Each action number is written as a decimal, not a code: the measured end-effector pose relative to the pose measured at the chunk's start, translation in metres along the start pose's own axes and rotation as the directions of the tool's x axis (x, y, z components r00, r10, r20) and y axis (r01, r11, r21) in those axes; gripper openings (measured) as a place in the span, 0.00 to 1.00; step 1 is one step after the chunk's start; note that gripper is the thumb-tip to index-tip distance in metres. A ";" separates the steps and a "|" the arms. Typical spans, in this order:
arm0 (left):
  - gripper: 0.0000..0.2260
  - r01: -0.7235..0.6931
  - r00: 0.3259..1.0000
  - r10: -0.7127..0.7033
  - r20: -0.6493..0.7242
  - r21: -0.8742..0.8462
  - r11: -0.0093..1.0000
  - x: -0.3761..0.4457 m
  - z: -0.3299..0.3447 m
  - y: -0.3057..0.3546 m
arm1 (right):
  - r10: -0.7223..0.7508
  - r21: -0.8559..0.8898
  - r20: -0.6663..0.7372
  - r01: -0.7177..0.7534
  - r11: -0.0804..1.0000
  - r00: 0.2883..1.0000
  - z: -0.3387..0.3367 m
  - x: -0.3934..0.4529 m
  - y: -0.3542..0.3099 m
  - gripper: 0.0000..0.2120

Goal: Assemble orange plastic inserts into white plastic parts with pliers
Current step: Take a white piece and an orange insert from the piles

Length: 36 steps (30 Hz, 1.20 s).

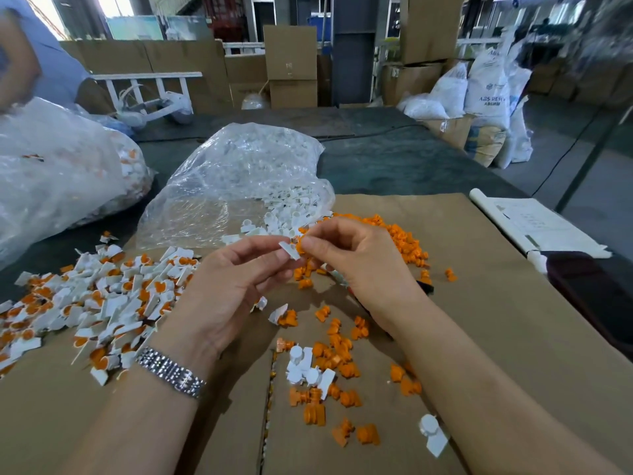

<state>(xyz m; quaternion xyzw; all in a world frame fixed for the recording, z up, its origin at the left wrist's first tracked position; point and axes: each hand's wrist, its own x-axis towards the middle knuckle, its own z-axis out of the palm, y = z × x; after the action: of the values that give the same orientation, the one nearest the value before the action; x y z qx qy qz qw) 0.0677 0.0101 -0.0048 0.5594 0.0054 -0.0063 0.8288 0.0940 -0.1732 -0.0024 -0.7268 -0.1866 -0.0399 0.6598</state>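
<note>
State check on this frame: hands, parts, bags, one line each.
left hand: pinching a white part
right hand: pinching an orange insert against that part
white part: held between both hands, insert not visibly seated
orange insert: at the fingertips, mostly hidden
assembled pile: white parts with orange seated, loose on the cardboard
loose orange inserts: unassembled, scattered
clear bag of white parts: open, spilling parts
pliers: none clearly visible

At your two o'clock, beyond the counter (394,159), the tall white sack (488,94) carries "ABS RESIN" in dark print under a small logo too blurred to read. The paper sheet (537,224) at your three o'clock bears printed lines you cannot make out.
</note>
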 end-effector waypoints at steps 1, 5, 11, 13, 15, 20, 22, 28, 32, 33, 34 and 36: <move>0.08 -0.003 1.000 0.003 0.005 -0.005 1.000 0.000 0.000 0.001 | -0.001 -0.009 0.002 0.001 1.000 1.000 0.001 0.000 0.001 0.02; 0.08 -0.012 1.000 0.012 0.024 -0.005 1.000 0.000 0.000 0.001 | -0.029 -0.061 -0.042 0.026 0.998 0.999 0.002 0.001 0.001 0.01; 0.09 -0.024 0.999 0.025 0.034 -0.026 0.999 -0.002 0.003 0.000 | -0.036 -0.029 -0.014 0.035 0.999 0.999 0.005 -0.003 -0.005 0.03; 0.10 -0.046 0.998 0.046 0.031 0.001 0.999 -0.003 0.003 -0.001 | -0.026 -0.072 -0.030 0.024 0.997 0.999 0.006 -0.005 -0.006 0.03; 0.11 -0.084 0.996 0.082 0.038 0.064 0.994 -0.003 0.005 -0.001 | -0.008 -0.108 -0.050 0.003 0.994 0.999 0.009 -0.006 -0.006 0.03; 0.11 -0.249 0.966 0.254 0.048 0.436 0.865 -0.008 0.004 -0.001 | 0.049 -0.146 -0.062 -0.058 0.988 0.997 0.013 -0.008 -0.006 0.06; 0.12 -0.238 0.970 0.240 0.049 0.413 0.879 -0.007 0.003 -0.001 | 0.065 -0.125 -0.038 -0.070 0.990 0.997 0.010 -0.008 -0.007 0.06; 0.11 -0.045 0.998 0.045 0.053 -0.015 0.999 -0.002 0.002 0.000 | -0.027 -0.051 0.102 0.032 0.998 0.994 0.001 -0.008 -0.012 0.11; 0.12 -0.025 0.997 0.028 0.072 -0.048 0.999 -0.002 0.002 0.000 | -0.103 -0.064 0.098 0.110 0.992 0.990 -0.003 -0.007 -0.012 0.11; 0.12 -0.030 0.997 0.034 0.076 -0.048 0.998 -0.002 0.003 0.001 | -0.113 -0.061 0.099 0.119 0.991 0.989 -0.004 -0.007 -0.012 0.10; 0.12 -0.041 0.996 0.045 0.082 -0.042 0.998 -0.003 0.003 0.001 | -0.119 -0.055 0.102 0.125 0.991 0.988 -0.004 -0.007 -0.012 0.10; 0.12 -0.068 0.993 0.070 0.099 -0.025 0.997 -0.003 0.002 0.001 | -0.130 -0.045 0.112 0.135 0.990 0.985 -0.004 -0.007 -0.013 0.10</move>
<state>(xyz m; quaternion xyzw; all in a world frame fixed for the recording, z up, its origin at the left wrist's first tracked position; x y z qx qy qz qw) 0.0647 0.0086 -0.0035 0.5494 -0.0553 -0.0054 0.8337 0.0843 -0.1780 0.0081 -0.7310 -0.2690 -0.0490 0.6252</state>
